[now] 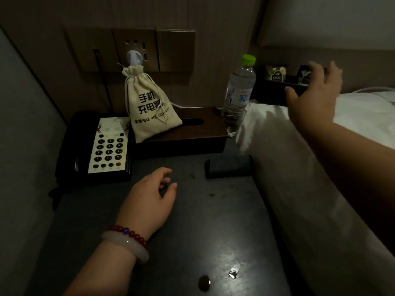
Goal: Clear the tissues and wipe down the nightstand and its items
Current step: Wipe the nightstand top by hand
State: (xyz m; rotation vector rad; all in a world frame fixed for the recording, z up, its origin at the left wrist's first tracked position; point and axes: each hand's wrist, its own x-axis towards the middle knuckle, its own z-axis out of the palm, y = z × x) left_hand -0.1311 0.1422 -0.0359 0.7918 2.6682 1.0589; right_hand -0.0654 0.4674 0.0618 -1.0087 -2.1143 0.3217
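The dark nightstand (192,231) fills the lower middle, with specks of dirt on its top. My left hand (149,199) hovers low over it, fingers loosely curled and holding nothing. My right hand (314,92) is raised over the bed's edge, fingers spread, empty, near a black tray (275,92). A dark folded cloth (227,166) lies on the nightstand in front of the wooden tissue box (192,133). A cream drawstring bag (149,107) leans on that box. A water bottle (238,95) with a green cap stands at the box's right end. No loose tissues are visible.
A black telephone (102,150) with a white keypad sits at the left. A wall socket panel (136,50) is behind the bag. The white bed (299,178) borders the nightstand on the right. A small round object (204,283) and a shiny scrap (233,274) lie near the front edge.
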